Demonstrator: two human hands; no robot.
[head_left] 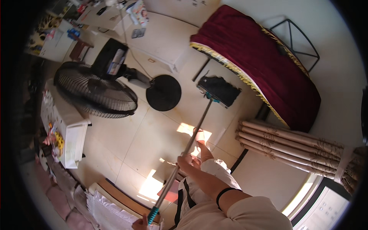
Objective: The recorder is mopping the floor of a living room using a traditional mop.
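A long-handled mop [204,112] slants across the middle of the view. Its flat black head [220,90], joined by a teal fitting, rests on the floor ahead. My right hand [185,161] is closed around the grey metal pole partway down, in front of my leg. At the lower edge, my left hand [140,223] holds the top end, beside the teal grip [153,215]; part of that hand is cut off. My bare foot [199,135] stands on the sunlit tiles near the pole.
A black standing fan [96,90] with a round base [163,92] stands at left. A maroon fringed cloth [257,65] covers something right of the mop head. White cabinet [165,40] stands behind, curtain [291,143] hangs right, cushioned bench [111,209] sits at lower left.
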